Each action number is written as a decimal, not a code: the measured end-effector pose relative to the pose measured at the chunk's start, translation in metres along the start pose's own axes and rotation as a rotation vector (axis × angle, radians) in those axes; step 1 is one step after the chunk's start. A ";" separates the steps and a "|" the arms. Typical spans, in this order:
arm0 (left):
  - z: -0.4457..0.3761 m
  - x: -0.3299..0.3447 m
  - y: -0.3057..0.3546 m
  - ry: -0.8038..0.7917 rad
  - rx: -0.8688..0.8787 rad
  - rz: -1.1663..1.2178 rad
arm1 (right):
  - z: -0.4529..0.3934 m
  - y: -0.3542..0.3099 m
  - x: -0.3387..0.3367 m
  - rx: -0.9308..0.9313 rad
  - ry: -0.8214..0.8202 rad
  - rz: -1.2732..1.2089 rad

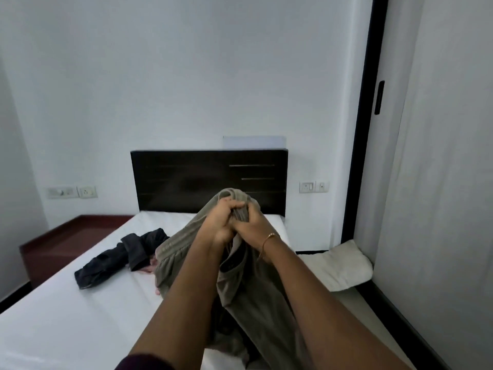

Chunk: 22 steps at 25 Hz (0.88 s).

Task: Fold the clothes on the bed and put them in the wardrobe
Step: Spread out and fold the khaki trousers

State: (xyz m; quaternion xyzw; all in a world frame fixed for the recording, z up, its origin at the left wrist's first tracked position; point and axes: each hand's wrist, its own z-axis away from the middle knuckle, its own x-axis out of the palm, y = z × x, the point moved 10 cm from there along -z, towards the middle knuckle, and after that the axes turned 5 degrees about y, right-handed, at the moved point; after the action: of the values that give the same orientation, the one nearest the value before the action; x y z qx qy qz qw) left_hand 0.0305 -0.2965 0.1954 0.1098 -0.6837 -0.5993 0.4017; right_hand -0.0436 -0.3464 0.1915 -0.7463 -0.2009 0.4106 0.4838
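The person holds an olive-grey garment (248, 289) up in front of the chest with both hands. The left hand (221, 220) grips the bunched top edge of the cloth, its fingers curled over the fabric. The right hand (253, 222) grips the same bunched edge just beside it, and the two hands touch each other. A thin gold bracelet (268, 240) sits on the right wrist. From the hands the garment hangs down, and its lower part lies in folds on the near part of the bed (80, 316).

The bed has a white sheet. On it, to the left of the hanging garment, a dark garment (120, 260) lies crumpled. Between the two, a small piece of pink cloth (149, 268) shows, mostly hidden under them. At the far end of the bed stands a dark headboard (186, 177) against the white wall.

On the right, a white pillow (344, 265) lies low beside the bed, touching the wardrobe. The wardrobe door (440, 182) is pale with a black frame and a black handle (379, 97). Wall switches (313, 186) are to the right of the headboard, and more switches (72, 192) are to the left.
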 end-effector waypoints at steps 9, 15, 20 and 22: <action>-0.024 -0.035 0.132 0.528 0.069 0.157 | -0.040 -0.167 -0.083 -0.405 0.144 0.664; -0.077 -0.103 0.119 0.558 0.075 -0.175 | -0.029 -0.127 -0.097 -0.350 -0.039 0.898; 0.032 0.016 0.137 0.248 0.163 -0.933 | -0.038 -0.072 -0.138 -0.226 -0.114 0.992; 0.050 0.052 0.136 0.021 0.078 -1.260 | -0.046 -0.061 -0.153 -0.230 -0.050 0.977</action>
State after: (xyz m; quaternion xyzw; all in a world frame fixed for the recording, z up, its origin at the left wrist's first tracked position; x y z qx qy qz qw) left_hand 0.0069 -0.2578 0.3424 0.5120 -0.5051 -0.6943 -0.0260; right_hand -0.0895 -0.4515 0.3193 -0.7915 0.1164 0.5822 0.1446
